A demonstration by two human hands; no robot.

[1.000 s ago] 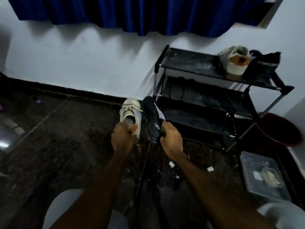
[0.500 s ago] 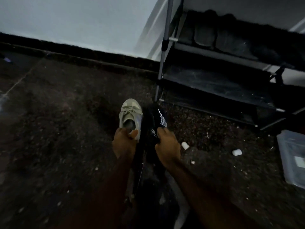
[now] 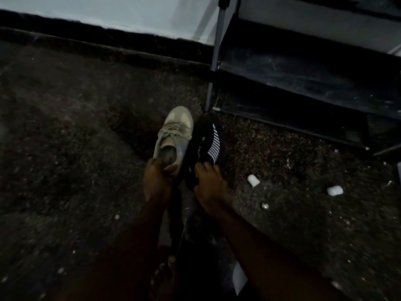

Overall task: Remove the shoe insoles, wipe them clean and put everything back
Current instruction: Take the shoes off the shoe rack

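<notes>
A beige lace-up sneaker (image 3: 175, 133) sits low over the dark floor with its toe pointing away from me. My left hand (image 3: 157, 180) grips it at the heel, thumb over the collar. Right beside it is a black shoe with white stripes (image 3: 207, 144), touching the beige one. My right hand (image 3: 211, 187) holds the black shoe by its heel end. The beige shoe's opening shows a pale lining; I cannot make out an insole in the dim light.
A black shoe rack (image 3: 303, 68) with a grey post stands just beyond the shoes on the right. Two small white caps (image 3: 253, 180) (image 3: 334, 190) and bits of debris lie on the speckled floor. My bare foot (image 3: 165, 276) shows below. A white wall with a dark skirting runs behind.
Both hands have lowered the two shoes from rack height down to the floor in front of the rack. The view has tipped downward and closer.
</notes>
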